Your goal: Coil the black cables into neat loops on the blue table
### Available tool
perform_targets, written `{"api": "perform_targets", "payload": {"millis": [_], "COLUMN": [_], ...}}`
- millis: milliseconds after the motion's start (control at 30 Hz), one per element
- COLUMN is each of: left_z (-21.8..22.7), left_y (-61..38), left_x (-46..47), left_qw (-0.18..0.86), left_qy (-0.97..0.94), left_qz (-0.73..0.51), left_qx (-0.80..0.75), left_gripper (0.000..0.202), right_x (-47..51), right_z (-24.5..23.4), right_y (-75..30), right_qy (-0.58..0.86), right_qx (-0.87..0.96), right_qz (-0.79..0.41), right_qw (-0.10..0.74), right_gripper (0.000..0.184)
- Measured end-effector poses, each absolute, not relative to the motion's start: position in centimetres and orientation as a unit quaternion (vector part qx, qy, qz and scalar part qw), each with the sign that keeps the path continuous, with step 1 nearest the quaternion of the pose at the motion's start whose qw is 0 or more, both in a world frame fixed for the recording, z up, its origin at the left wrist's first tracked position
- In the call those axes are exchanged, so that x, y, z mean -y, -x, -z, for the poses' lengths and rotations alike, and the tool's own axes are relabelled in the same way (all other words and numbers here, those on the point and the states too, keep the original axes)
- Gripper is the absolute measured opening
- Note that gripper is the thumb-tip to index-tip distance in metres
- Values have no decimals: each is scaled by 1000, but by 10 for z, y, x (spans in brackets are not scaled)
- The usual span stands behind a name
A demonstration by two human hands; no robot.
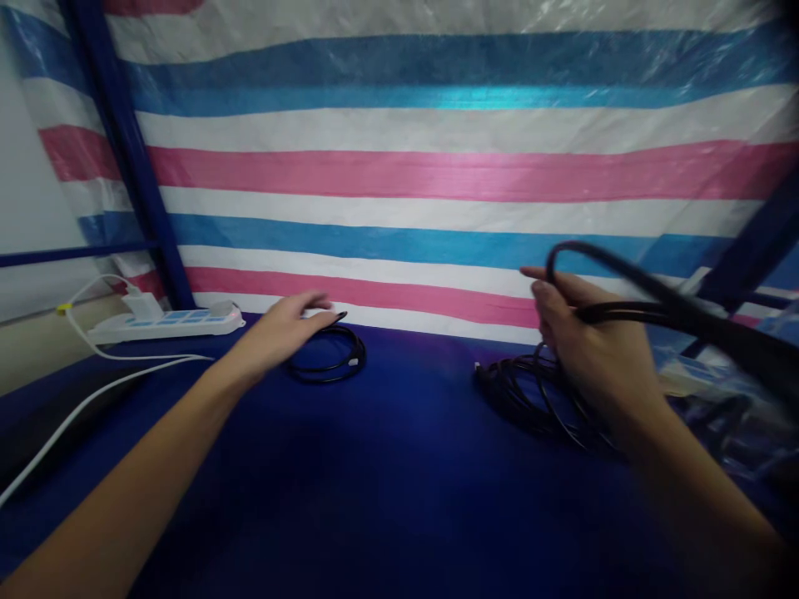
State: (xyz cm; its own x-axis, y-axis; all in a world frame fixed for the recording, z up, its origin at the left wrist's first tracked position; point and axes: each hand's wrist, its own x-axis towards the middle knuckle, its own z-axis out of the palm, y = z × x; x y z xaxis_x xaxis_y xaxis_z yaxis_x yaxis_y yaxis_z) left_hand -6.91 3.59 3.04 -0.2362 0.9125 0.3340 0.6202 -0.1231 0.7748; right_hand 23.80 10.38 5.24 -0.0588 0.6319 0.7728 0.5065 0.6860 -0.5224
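My left hand reaches over a small coiled black cable lying on the blue surface. Its fingers and thumb are apart, and the thumb's tip is beside a dark end of that cable; whether they touch I cannot tell. A pale connector or tag shows on the coil's right side. My right hand is raised and closed around a looped black cable, which trails off to the right, blurred. Below and behind this hand lies a larger heap of coiled black cables.
At the back left stands a white power strip with a plugged-in white adapter and a white cord. Clear plastic bags lie at the right. A striped plastic sheet and blue posts bound the back.
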Motion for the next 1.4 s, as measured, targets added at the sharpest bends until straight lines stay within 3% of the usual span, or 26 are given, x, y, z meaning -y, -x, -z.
{"api": "perform_targets", "payload": {"millis": [67, 133, 200, 300, 367, 467, 533, 600, 733, 833, 900, 1000, 1133, 1267, 1400], "left_z": [-37, -33, -24, -18, -23, -35, -40, -39, -28, -25, -29, -42, -49, -41, -47], "left_y": [24, -19, -47, -55, -45, -27, -20, -17, -17, -22, -26, -25, -19, -34, -58], "left_x": [-18, -2, 10, 18, 21, 24, 22, 13, -15, -30, -34, -36, -43, -47, -43], "left_qw": [389, 581, 662, 690, 669, 625, 591, 534, 321, 115, 62, 120, 218, 294, 510], "left_qy": [-594, -584, -570, -470, -367, -303, -334, -377, -501, -608, -643, -647, -625, -590, -521], "left_qz": [-493, -436, -422, -517, -603, -648, -643, -648, -657, -626, -610, -588, -583, -583, -557], "left_qx": [-504, -362, -243, -190, -234, -313, -356, -391, -463, -474, -459, -469, -470, -476, -396], "left_gripper": [58, 67, 63, 44, 42, 43, 29, 15, 14, 16, 18, 24, 23, 19, 28], "right_x": [-106, -113, -120, -128, -131, -129, -124, -116, -96, -86, -84, -85, -83, -68, -52], "right_z": [-54, -55, -57, -57, -54, -45, -40, -40, -53, -60, -60, -53, -52, -68, -74], "right_y": [-222, -203, -186, -169, -164, -160, -155, -148, -141, -146, -154, -174, -203, -210, -190], "right_qy": [374, 362, 357, 358, 372, 386, 374, 358, 279, 221, 236, 305, 433, 457, 377], "right_qx": [767, 795, 819, 847, 858, 818, 759, 719, 631, 589, 566, 554, 699, 835, 915], "right_qz": [-17, 22, 45, 36, -44, -295, -431, -493, -637, -691, -687, -667, -505, -280, -121], "right_qw": [522, 487, 447, 390, 350, 308, 313, 333, 343, 356, 391, 394, 263, 123, 80], "right_gripper": [35, 33, 30, 27, 25, 18, 18, 20, 34, 34, 28, 23, 25, 28, 18]}}
